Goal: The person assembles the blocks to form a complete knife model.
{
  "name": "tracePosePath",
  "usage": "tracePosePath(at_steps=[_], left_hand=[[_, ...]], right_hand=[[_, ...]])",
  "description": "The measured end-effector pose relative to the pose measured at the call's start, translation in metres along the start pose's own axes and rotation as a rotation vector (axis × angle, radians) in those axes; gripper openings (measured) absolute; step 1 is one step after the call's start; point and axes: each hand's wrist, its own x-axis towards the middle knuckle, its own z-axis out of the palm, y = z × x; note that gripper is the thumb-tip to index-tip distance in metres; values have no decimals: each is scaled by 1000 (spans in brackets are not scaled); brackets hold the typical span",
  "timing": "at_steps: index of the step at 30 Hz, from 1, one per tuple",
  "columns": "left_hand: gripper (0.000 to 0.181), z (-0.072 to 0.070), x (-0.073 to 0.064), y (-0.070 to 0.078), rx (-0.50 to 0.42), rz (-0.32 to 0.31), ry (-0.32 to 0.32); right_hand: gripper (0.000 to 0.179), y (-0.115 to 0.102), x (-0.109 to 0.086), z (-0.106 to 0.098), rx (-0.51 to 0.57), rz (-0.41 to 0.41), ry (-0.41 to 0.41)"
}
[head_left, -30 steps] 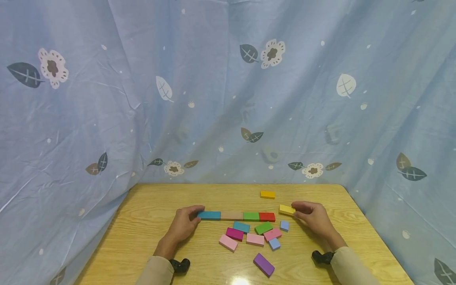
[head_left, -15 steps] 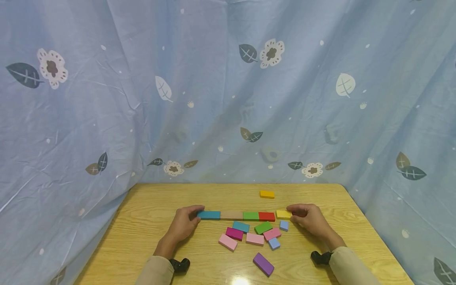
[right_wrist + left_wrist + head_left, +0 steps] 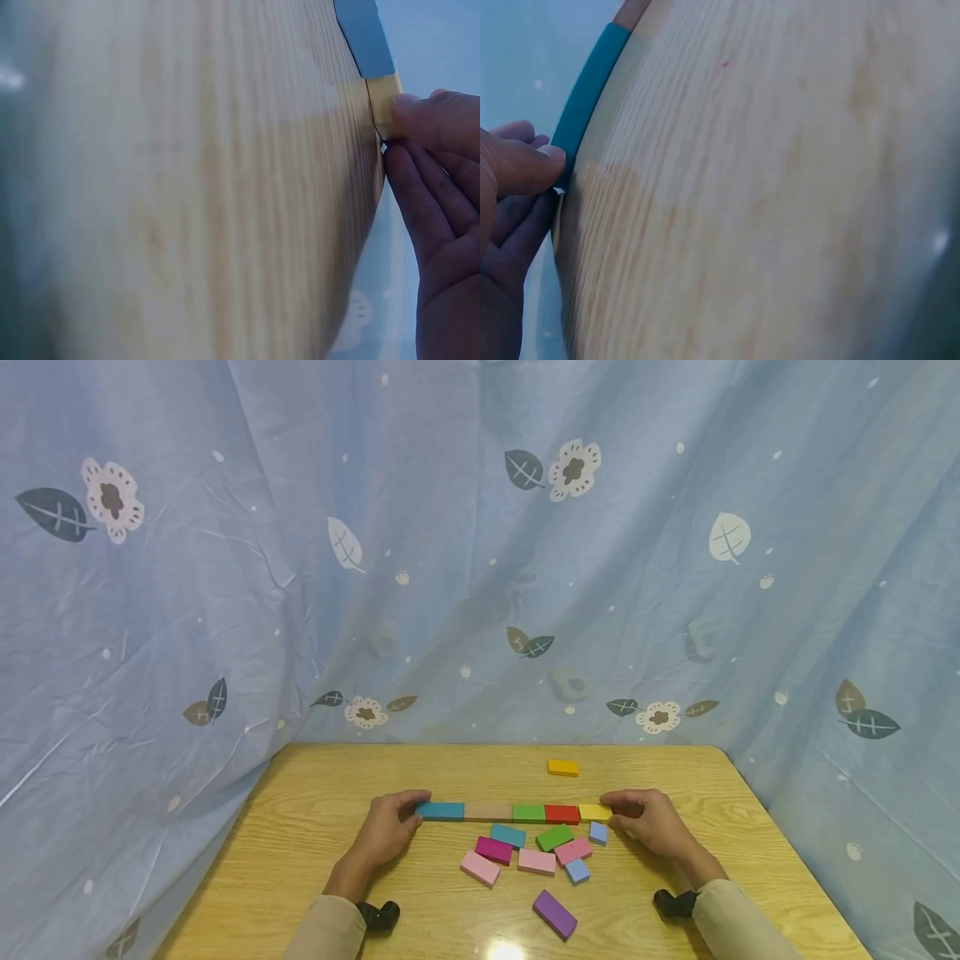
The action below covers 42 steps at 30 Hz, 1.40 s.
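A straight row of blocks lies across the table: a blue block [image 3: 441,812], a bare wood block [image 3: 488,812], a green block [image 3: 528,813], a red block [image 3: 562,814] and a yellow block [image 3: 593,812] at the right end. My left hand [image 3: 386,831] pinches the left end of the blue block between thumb and fingers; the left wrist view shows the thumb on its side. At the other end my right hand [image 3: 654,827] pinches the yellow block, which meets the red one. The fingers cover the yellow block's right end.
Several loose blocks lie in front of the row, among them a pink block [image 3: 480,868], a magenta block [image 3: 493,850] and a small light-blue block [image 3: 597,833]. A purple block [image 3: 555,915] lies nearer. Behind the row is an orange block [image 3: 562,767]. A blue curtain [image 3: 480,568] hangs behind the table.
My right hand has brought the yellow block left and nearer, lining it up against the red block. My left hand has stayed at the blue block.
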Motion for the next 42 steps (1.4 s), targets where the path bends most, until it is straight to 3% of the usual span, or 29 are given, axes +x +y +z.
tracePosePath(at_steps=[34, 42], left_hand=[[44, 1, -1, 3, 7, -4, -6], [44, 1, -1, 2, 11, -11, -4]], right_hand=[[32, -4, -2, 4, 11, -1, -8], [36, -5, -1, 6, -52, -18, -9]])
